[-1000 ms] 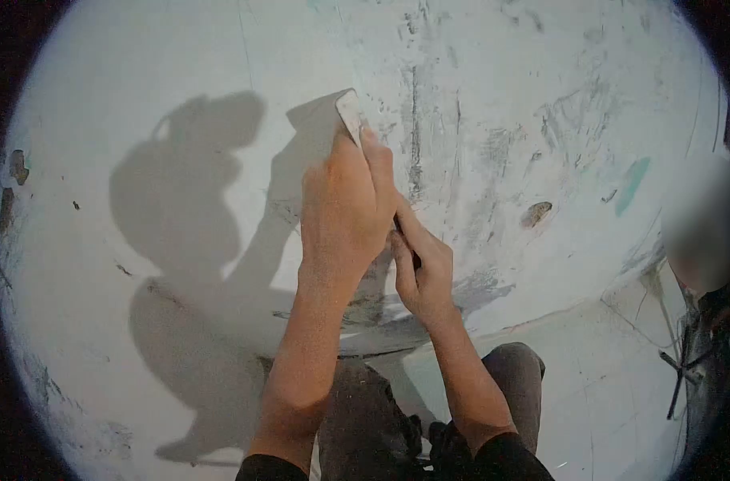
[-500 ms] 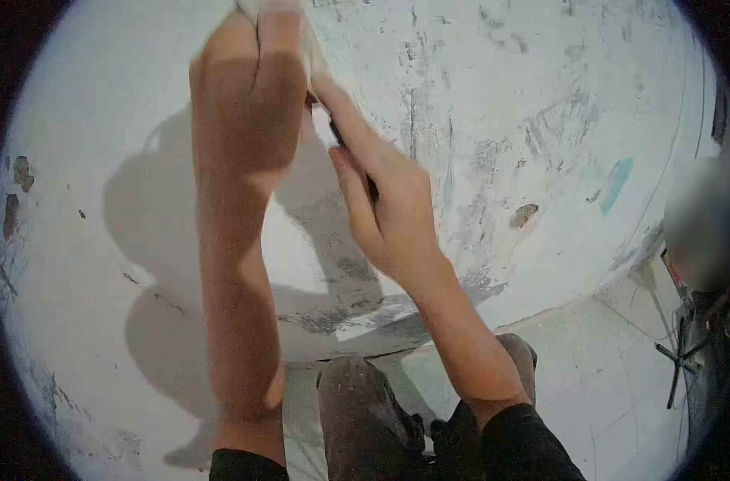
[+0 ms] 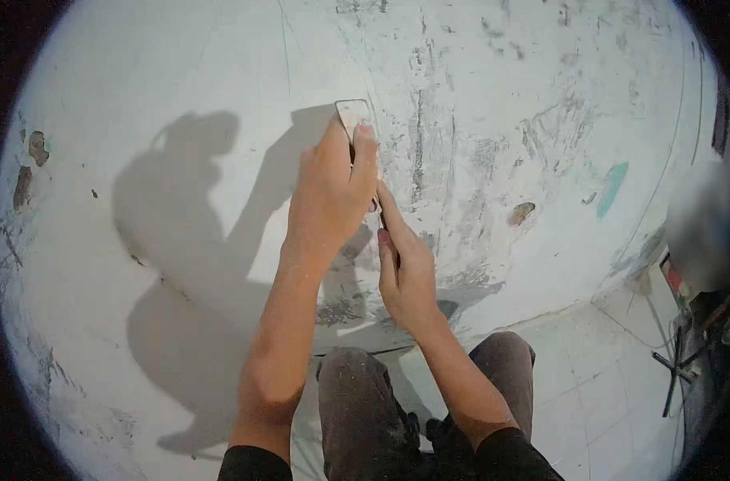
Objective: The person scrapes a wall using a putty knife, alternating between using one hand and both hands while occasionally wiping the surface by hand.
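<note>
Both of my hands are on one flat tool (image 3: 351, 110), whose pale, squared-off end shows above my left fingers, at or close to the wall. My left hand (image 3: 333, 184) is closed round its upper part, the thumb lying along it. Lower and to the right, my right hand (image 3: 411, 276) grips the dark lower part, with the index finger stretched up along it. Most of the tool is hidden by my hands. The white wall (image 3: 477, 160) around them bears grey smears and scrapes.
Chipped holes (image 3: 521, 213) and a turquoise mark (image 3: 613, 190) show on the wall. My knees (image 3: 353, 393) are below, over a pale tiled floor (image 3: 597, 401). At the right edge are a blurred shape (image 3: 704, 228) and a dark metal stand (image 3: 676, 369). Shadows fall at left.
Both hands have come down the wall with the tool, the left one also shifting right. The tool's end, cut off by the top edge before, is now in view.
</note>
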Motion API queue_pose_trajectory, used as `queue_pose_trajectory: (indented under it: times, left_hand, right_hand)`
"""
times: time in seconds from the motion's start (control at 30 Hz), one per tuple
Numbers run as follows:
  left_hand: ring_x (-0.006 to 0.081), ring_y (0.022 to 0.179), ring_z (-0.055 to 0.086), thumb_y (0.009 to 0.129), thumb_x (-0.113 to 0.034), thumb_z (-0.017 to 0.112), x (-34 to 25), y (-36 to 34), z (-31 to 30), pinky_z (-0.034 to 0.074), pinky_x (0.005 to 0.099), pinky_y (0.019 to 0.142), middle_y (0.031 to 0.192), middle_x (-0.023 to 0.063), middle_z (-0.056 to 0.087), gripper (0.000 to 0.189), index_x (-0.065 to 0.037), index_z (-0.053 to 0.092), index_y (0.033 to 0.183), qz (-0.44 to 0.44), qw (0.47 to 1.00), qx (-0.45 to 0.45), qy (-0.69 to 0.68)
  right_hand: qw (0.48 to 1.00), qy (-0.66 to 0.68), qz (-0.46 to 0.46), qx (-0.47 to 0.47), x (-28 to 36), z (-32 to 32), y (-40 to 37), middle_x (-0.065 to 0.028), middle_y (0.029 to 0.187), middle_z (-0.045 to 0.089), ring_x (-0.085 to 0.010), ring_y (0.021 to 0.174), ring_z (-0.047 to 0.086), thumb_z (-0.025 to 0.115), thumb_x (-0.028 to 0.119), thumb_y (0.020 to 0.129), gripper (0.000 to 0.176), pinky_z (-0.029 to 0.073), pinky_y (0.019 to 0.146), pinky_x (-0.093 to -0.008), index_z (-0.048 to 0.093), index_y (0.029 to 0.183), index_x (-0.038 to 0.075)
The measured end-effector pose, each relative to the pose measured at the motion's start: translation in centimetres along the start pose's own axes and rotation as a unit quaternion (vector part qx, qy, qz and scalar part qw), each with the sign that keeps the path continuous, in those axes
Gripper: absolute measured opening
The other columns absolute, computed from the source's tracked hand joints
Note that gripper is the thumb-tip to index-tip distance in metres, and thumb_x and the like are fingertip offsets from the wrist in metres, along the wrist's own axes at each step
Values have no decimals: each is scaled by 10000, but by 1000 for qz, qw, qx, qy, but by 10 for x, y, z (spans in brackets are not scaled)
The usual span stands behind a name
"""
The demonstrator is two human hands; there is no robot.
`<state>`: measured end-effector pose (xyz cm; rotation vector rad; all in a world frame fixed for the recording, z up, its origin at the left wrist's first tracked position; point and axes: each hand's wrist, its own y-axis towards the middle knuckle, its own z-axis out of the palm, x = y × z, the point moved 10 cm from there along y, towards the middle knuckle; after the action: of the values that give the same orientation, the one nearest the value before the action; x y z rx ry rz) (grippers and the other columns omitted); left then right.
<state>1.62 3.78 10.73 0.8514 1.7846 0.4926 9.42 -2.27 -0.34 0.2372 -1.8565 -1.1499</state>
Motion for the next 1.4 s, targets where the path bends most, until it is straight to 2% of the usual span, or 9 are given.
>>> queue_pose_trajectory:
  times: [0.03, 0.37, 0.43, 0.93, 1.0, 1.17, 1.23, 1.33, 1.4]
  left_hand:
    - [253, 519, 611, 1064, -256, 430, 4, 4, -1, 498, 410, 559, 621, 165, 577, 344, 52, 541, 956, 30, 989, -10, 143]
    - [344, 558, 646, 1063, -230, 422, -4, 12, 8, 504, 451, 560, 611, 214, 582, 320, 52, 531, 957, 48, 991, -2, 128]
    - [313, 690, 620, 1082, -333, 431, 0, 12, 8, 482, 458, 675, 769, 215, 606, 422, 54, 550, 964, 7, 988, 3, 152]
    - [390, 524, 611, 1054, -192, 449, -14, 28, 10, 470, 453, 485, 612, 219, 581, 293, 74, 526, 959, 131, 981, -49, 134]
    - [413, 541, 617, 1055, -217, 442, -38, 38, -4, 464, 464, 489, 652, 253, 589, 317, 68, 530, 949, 219, 947, -150, 179]
    - [271, 510, 645, 1048, -256, 477, -97, 91, -52, 532, 345, 506, 677, 198, 631, 339, 41, 575, 916, 187, 961, -172, 105]
    - [242, 740, 676, 1037, -432, 498, -100, 87, -62, 542, 376, 673, 892, 167, 683, 491, 38, 614, 1124, 152, 973, -155, 78]
    - [178, 531, 630, 1055, -316, 503, -78, 50, -52, 521, 301, 495, 729, 116, 661, 385, 42, 613, 964, 111, 989, -70, -69]
    - [113, 620, 635, 1050, -371, 533, -41, 29, -33, 527, 274, 537, 797, 57, 675, 417, 33, 636, 1039, 57, 992, -12, -112]
  right_hand:
    - [1000, 0, 23, 3, -9, 3, -1, -220, 922, 657, -333, 755, 632, 529, -69, 938, 701, 537, 752, -369, 374, 1580, 166]
    - [999, 36, 3, -22, -13, 1, 10, -262, 1203, 675, -349, 1001, 722, 519, -20, 981, 607, 549, 853, -380, 419, 1554, 156]
    - [999, 36, -9, -38, -14, -1, 11, -122, 883, 703, -112, 605, 445, 501, 67, 1040, 492, 419, 587, -269, 450, 1529, 73]
    - [995, 87, -13, -37, -23, -2, 37, -110, 963, 700, -95, 670, 453, 472, 69, 1041, 467, 412, 627, -245, 461, 1504, 10]
    - [977, 85, -156, -116, -1, -17, 58, -246, 1138, 700, -161, 646, 553, 511, 31, 1003, 489, 484, 665, -293, 512, 1486, 109]
    - [987, 84, -122, -65, 58, -36, 127, -264, 991, 690, -263, 630, 569, 546, 74, 998, 490, 493, 671, -337, 519, 1481, 150]
    - [981, 73, -168, -62, 70, -37, 126, -246, 839, 639, -293, 633, 578, 553, 82, 996, 517, 492, 675, -347, 483, 1506, 139]
    - [987, 84, -134, -16, 58, -37, 88, -228, 836, 645, -282, 652, 603, 568, 89, 993, 589, 501, 696, -348, 396, 1556, 120]
    - [973, 145, -177, -18, 43, -38, 54, -151, 766, 640, -205, 600, 593, 568, 125, 1015, 638, 499, 613, -331, 311, 1599, 115]
